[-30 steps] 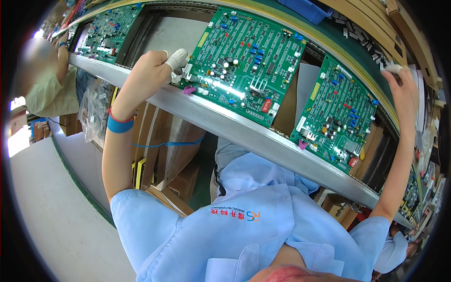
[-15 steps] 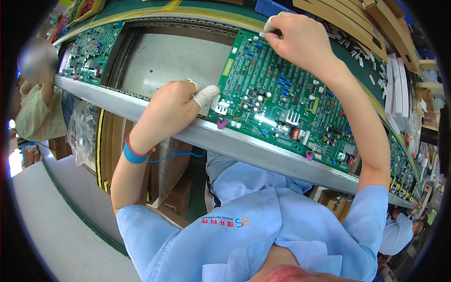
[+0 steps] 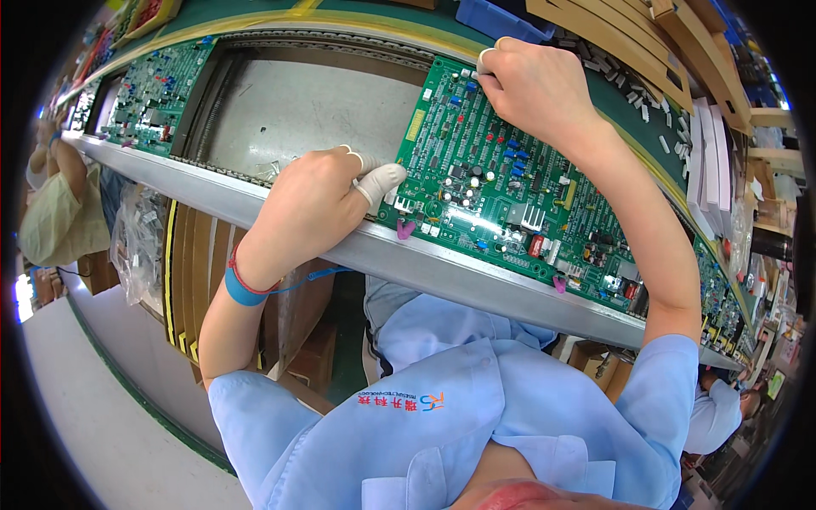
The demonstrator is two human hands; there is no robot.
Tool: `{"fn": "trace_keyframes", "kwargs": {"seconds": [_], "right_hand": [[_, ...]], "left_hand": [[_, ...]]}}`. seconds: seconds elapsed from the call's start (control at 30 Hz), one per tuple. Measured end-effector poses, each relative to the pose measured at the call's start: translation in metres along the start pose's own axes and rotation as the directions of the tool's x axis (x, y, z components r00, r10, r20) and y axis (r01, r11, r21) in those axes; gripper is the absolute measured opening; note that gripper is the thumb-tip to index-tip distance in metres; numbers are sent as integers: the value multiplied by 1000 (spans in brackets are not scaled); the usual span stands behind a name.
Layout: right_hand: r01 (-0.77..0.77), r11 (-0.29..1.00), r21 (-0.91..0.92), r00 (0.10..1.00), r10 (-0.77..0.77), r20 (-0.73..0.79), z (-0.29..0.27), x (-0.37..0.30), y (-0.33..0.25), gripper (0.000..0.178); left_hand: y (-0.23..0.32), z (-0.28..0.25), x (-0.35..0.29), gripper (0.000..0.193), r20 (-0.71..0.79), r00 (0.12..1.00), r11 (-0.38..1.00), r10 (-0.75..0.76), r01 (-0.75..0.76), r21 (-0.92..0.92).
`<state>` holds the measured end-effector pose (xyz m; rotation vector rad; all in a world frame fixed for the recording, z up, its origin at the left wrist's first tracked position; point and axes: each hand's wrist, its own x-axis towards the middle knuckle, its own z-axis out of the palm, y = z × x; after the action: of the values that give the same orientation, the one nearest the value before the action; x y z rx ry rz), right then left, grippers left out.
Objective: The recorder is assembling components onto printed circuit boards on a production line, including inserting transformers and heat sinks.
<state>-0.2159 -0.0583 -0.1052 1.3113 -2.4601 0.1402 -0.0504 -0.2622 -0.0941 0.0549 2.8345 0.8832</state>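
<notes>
A large green circuit board (image 3: 476, 166), full of small parts, lies on the metal conveyor. At its left edge is my left hand (image 3: 319, 200), fingers curled and the white-sleeved thumb pressed in against them; what they hold, if anything, is hidden. A blue wrist strap (image 3: 243, 290) circles that wrist. My right hand (image 3: 544, 89) reaches over the board to its far left corner, thumb and forefinger pinched at the edge. The fingers cover whatever is between them. Two purple clips (image 3: 405, 229) sit along the board's near edge.
The metal rail (image 3: 476, 285) runs along the near side. Another circuit board (image 3: 160, 93) lies farther left. Beyond the conveyor are scattered white pieces (image 3: 629, 89), a blue bin (image 3: 501, 19) and cardboard strips (image 3: 612, 42). Other people (image 3: 64, 200) are at the left and right.
My right hand has come slightly nearer, staying at the board's far corner. My left thumb has shifted a little along the board's left edge. The view has shifted slightly.
</notes>
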Motion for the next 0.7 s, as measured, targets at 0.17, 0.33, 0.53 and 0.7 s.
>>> {"fn": "trace_keyframes", "kwargs": {"seconds": [0.17, 0.33, 0.53, 0.7], "right_hand": [[4, 1000, -12, 1000, -4, -30, 0, -5, -1, 8], [26, 999, -27, 999, -27, -19, 6, -9, 4, 8], [-29, 996, 86, 990, 41, -134, -43, -46, 27, 14], [-195, 980, 28, 820, 178, -544, -112, -138, 108, 15]], "left_hand": [[0, 1, -2, 28, 26, 1000, 999, 13, -14, 40], [-10, 9, 3, 26, -155, 988, 999, 3, 4, 48], [-30, 33, -3, 29, -301, 936, 933, -182, 67, -355], [-40, 34, -12, 32, -420, 894, 922, -154, -23, -387]]}}
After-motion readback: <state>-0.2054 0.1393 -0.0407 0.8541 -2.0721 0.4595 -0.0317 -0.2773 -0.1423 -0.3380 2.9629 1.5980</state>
